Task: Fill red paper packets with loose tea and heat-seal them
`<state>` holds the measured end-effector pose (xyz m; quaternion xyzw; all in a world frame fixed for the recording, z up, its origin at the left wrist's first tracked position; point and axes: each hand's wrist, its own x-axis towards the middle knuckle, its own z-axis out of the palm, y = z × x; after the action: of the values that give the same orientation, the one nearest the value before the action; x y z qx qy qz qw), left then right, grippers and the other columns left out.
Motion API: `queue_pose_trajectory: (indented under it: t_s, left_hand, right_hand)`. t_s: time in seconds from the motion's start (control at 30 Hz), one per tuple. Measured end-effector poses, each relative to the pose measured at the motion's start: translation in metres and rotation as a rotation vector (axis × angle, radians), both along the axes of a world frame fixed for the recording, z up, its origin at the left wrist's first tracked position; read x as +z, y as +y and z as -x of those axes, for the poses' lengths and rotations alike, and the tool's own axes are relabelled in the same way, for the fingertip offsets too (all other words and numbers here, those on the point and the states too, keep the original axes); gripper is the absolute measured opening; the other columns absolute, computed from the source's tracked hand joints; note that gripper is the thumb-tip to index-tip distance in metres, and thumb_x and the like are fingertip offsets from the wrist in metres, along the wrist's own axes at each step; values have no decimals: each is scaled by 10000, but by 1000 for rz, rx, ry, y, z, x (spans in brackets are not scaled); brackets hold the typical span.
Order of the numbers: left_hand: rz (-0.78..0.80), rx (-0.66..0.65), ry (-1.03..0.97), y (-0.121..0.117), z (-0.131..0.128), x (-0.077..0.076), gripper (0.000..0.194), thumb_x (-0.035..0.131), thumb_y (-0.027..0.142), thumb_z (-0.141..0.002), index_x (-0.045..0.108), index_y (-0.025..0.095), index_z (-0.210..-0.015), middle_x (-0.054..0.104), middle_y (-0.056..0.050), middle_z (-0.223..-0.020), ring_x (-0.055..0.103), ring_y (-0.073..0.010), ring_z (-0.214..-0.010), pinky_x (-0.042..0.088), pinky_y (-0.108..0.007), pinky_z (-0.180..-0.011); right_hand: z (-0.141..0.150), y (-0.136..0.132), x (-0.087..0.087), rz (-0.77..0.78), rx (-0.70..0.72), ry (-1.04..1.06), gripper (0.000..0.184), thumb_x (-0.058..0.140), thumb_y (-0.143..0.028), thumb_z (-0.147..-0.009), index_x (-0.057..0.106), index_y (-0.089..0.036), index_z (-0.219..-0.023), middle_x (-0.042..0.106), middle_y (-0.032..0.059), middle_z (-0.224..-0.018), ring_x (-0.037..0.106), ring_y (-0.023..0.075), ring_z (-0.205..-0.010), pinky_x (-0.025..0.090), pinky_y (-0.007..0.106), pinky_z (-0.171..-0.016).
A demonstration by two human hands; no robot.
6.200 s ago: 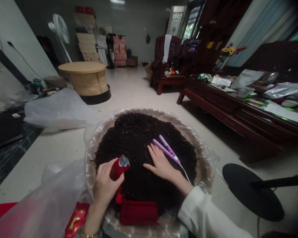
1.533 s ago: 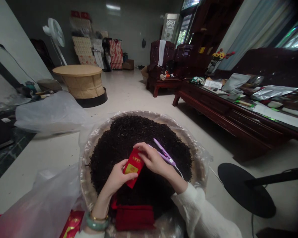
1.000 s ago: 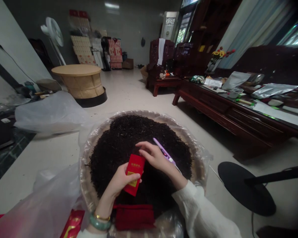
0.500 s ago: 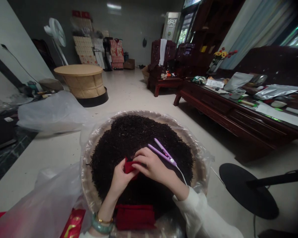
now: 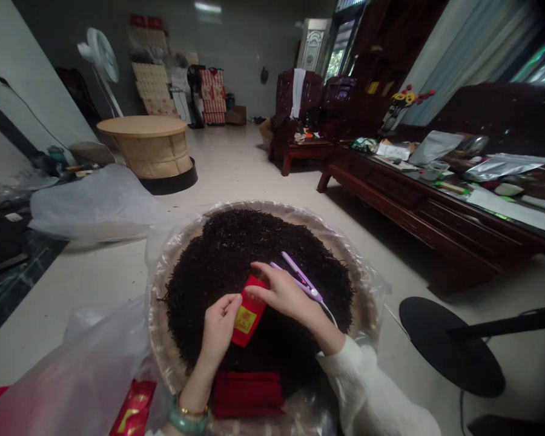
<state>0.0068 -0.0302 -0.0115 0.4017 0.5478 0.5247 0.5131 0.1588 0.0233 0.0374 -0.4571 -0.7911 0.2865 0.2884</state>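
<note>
Over a wide round basket [image 5: 158, 327] lined with clear plastic, I hold a small red packet [image 5: 249, 316] with a gold label. My left hand [image 5: 218, 324] pinches its left edge between thumb and fingers. At its upper right corner, my right hand [image 5: 284, 293] grips it with the thumb in front; the fingers behind are partly hidden. Dark dried tea leaves [image 5: 240, 242] fill the basket. A lilac mini hair straightener [image 5: 302, 278] lies on the leaves just beyond my right hand, its plates apart. Below my hands rests a stack of red packets [image 5: 247, 395].
A red and gold packet [image 5: 136, 406] lies on clear plastic sheeting [image 5: 86, 363] at left. On the right are a black round stand base [image 5: 452, 345] and a dark wooden table [image 5: 418, 200] with bags. A covered round basket [image 5: 148, 148] stands farther back.
The red packet has turned so its gold-labelled face shows and it hangs lower, tilted. My right hand has moved slightly right, and my left hand now pinches the packet's edge.
</note>
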Motion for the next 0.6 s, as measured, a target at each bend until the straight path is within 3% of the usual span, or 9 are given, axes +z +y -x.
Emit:
queue_pose_trajectory:
  t_s: [0.07, 0.13, 0.23, 0.43, 0.53, 0.6]
  left_hand:
    - [-14, -8, 61, -2, -2, 4, 356, 663, 496, -693, 673, 144, -746, 607, 35, -548, 540, -108, -502, 399, -190, -469]
    - [26, -111, 24, -4, -4, 7, 344, 698, 464, -664, 657, 150, -798, 626, 31, -573, 578, -125, -514, 440, -209, -498]
    - [175, -338, -50, -6, -4, 11, 393, 784, 391, -571, 631, 142, -834, 677, -10, -654, 660, -185, -569, 504, -270, -552]
    - [280, -472, -105, -7, -2, 10, 443, 794, 369, -570, 617, 119, -890, 722, -87, -775, 686, -193, -585, 511, -273, -550]
    - [237, -409, -94, -6, -2, 6, 452, 801, 363, -565, 619, 119, -900, 722, -81, -776, 677, -181, -585, 516, -279, -572]
    - [184, -326, -73, -6, -2, 3, 471, 801, 400, -565, 621, 120, -899, 712, -60, -752, 662, -170, -579, 516, -279, -582]
  right_hand:
    - [5, 0, -3, -2, -39, -93, 199, 659, -368, -808, 651, -169, -805, 591, -8, -628, 510, 122, -563, 345, 226, -534]
    - [9, 1, -5, -4, -46, -113, 314, 650, -366, -820, 559, -172, -590, 512, -38, -526, 431, 96, -491, 280, 217, -495]
    - [11, 1, -9, -53, -13, -38, 406, 665, -340, -814, 449, -171, -514, 442, -66, -488, 363, 75, -467, 236, 209, -479]
    - [11, 0, -16, -121, 37, 26, 400, 668, -340, -813, 455, -175, -517, 452, -61, -493, 379, 79, -467, 274, 211, -478]
    - [9, -5, -13, -247, -17, 73, 208, 612, -346, -856, 609, -173, -740, 599, 4, -669, 517, 130, -616, 401, 236, -590]
    - [6, -10, -10, -401, -50, 69, 205, 585, -346, -871, 629, -163, -952, 640, 74, -849, 553, 188, -790, 455, 301, -710]
